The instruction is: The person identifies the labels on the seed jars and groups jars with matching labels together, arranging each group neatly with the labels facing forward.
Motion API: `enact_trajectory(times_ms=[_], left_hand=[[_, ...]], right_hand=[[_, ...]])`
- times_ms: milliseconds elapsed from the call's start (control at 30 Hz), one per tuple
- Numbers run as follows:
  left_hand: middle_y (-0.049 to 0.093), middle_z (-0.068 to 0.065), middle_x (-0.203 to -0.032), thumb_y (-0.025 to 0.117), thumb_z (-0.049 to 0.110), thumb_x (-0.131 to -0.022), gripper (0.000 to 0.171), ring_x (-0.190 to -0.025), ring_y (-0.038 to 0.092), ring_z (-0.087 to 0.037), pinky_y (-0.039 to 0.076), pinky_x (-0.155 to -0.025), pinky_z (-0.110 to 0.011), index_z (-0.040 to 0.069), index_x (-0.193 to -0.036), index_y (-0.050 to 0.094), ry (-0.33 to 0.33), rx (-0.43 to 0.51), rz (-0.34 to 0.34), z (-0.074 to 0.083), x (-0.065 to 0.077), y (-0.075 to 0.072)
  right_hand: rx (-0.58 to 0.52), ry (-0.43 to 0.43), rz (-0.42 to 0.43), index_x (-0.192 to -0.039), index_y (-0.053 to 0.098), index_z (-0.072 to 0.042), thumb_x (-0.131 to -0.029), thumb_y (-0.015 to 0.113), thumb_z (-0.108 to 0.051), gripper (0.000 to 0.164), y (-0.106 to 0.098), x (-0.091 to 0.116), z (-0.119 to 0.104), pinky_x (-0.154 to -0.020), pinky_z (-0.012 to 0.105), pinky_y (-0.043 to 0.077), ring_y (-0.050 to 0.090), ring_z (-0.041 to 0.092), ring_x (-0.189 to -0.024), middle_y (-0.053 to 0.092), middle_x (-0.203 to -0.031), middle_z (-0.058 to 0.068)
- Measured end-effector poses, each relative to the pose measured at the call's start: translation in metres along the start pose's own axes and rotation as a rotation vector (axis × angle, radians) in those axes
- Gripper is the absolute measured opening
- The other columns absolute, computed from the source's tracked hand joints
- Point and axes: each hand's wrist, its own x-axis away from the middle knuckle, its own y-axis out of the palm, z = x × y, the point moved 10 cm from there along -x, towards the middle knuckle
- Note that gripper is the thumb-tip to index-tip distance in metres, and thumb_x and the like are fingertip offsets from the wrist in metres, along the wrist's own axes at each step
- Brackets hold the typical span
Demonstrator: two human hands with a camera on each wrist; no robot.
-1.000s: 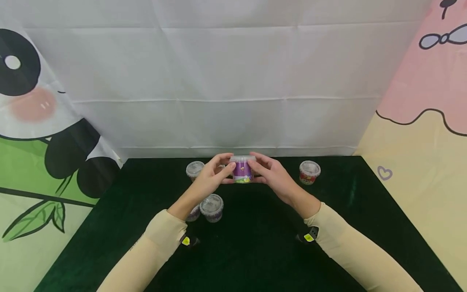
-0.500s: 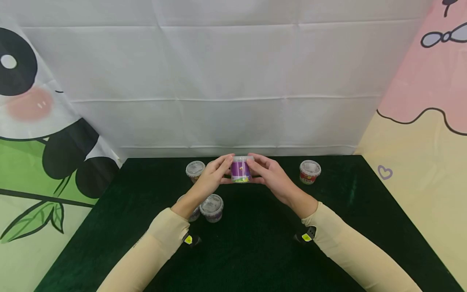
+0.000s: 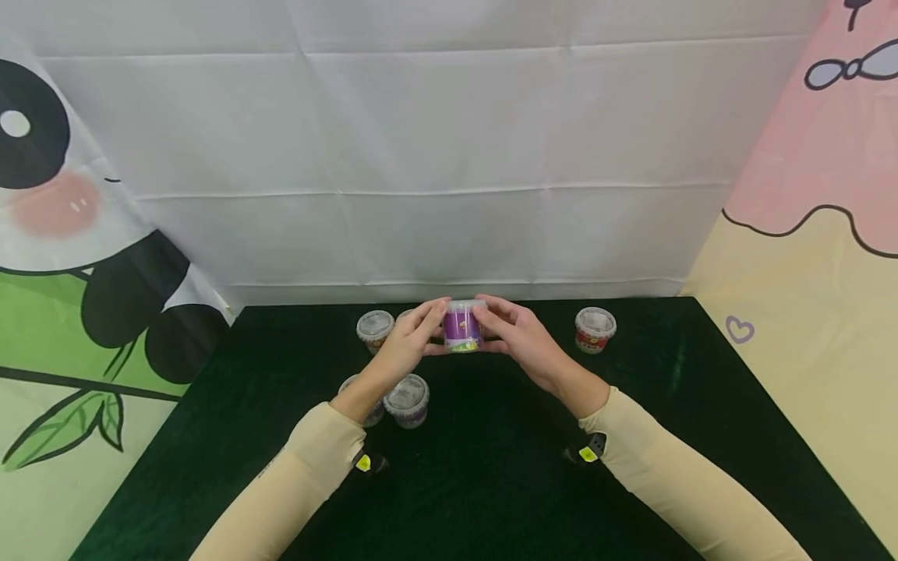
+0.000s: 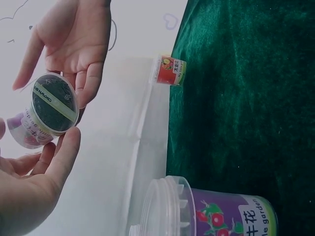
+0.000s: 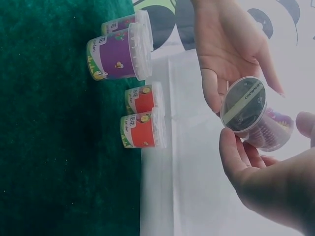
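Observation:
A small clear cup with a purple label [image 3: 462,328] is held above the far middle of the green cloth [image 3: 491,467]. My left hand [image 3: 412,340] pinches its left side. My right hand [image 3: 514,335] pinches its right side. The left wrist view shows the cup's dark bottom [image 4: 50,109] between my left thumb [image 4: 63,157] and the right hand's fingers [image 4: 86,78]. In the right wrist view the same cup [image 5: 248,110] sits between my right hand [image 5: 261,179] and my left hand [image 5: 224,49].
Two red-labelled cups [image 3: 375,327] stand at the back left, one mostly hidden behind my left hand. Two purple-labelled cups [image 3: 407,400] stand under my left forearm. Another red-labelled cup [image 3: 595,329] stands at the back right. A white backdrop [image 3: 449,156] closes the far edge.
Both hands' fingers have closed in a little over the front of the purple-labelled cup. The cup has stayed almost in place.

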Motion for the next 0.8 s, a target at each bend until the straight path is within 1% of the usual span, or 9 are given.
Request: enact_trajectory(times_ms=[167,300,533,667,800], left_hand=[[0.051,-0.021,-0.139,0.037,0.041,-0.111,0.056,-0.117,0.057,-0.040,0.056,-0.093,-0.043,0.004,-0.153,0.038,-0.001,0.004,0.004,-0.0001,0.0015,-0.0009],[0.051,-0.022,-0.137,0.038,0.041,-0.110,0.057,-0.116,0.055,-0.043,0.056,-0.093,-0.042,0.003,-0.153,0.038,-0.003,0.021,0.012,0.0004,0.0024,-0.0021],[0.052,-0.022,-0.138,0.040,0.039,-0.110,0.058,-0.115,0.059,-0.037,0.056,-0.094,-0.043,0.001,-0.153,0.037,0.012,0.020,0.006,0.0038,0.0020,0.0006],[0.051,-0.021,-0.141,0.042,0.038,-0.110,0.058,-0.121,0.058,-0.036,0.055,-0.094,-0.044,0.001,-0.154,0.037,0.026,0.000,-0.004,0.0073,0.0019,0.0027],[0.051,-0.020,-0.143,0.045,0.041,-0.109,0.059,-0.126,0.056,-0.035,0.055,-0.095,-0.044,0.004,-0.155,0.037,0.014,-0.009,-0.014,0.0083,0.0030,0.0050]], right_hand=[[-0.009,-0.003,0.001,-0.157,0.034,-0.007,-0.108,0.049,-0.038,0.059,0.0004,-0.0015,0.0001,-0.105,0.044,0.048,0.052,0.034,-0.128,0.046,-0.146,0.018],[-0.020,0.000,-0.004,-0.157,0.033,-0.006,-0.108,0.049,-0.038,0.060,0.0017,-0.0029,0.0005,-0.105,0.044,0.048,0.052,0.034,-0.127,0.046,-0.146,0.017],[-0.002,-0.006,0.003,-0.157,0.033,-0.006,-0.108,0.049,-0.038,0.060,0.0007,-0.0007,-0.0025,-0.105,0.043,0.048,0.051,0.033,-0.130,0.046,-0.147,0.017],[-0.026,-0.016,-0.006,-0.158,0.033,-0.008,-0.108,0.050,-0.038,0.060,0.0021,-0.0007,-0.0021,-0.106,0.042,0.047,0.048,0.031,-0.133,0.045,-0.149,0.015],[-0.059,-0.020,-0.025,-0.159,0.030,-0.007,-0.108,0.049,-0.037,0.061,0.0046,-0.0004,0.0002,-0.108,0.042,0.046,0.046,0.031,-0.134,0.044,-0.150,0.016]])
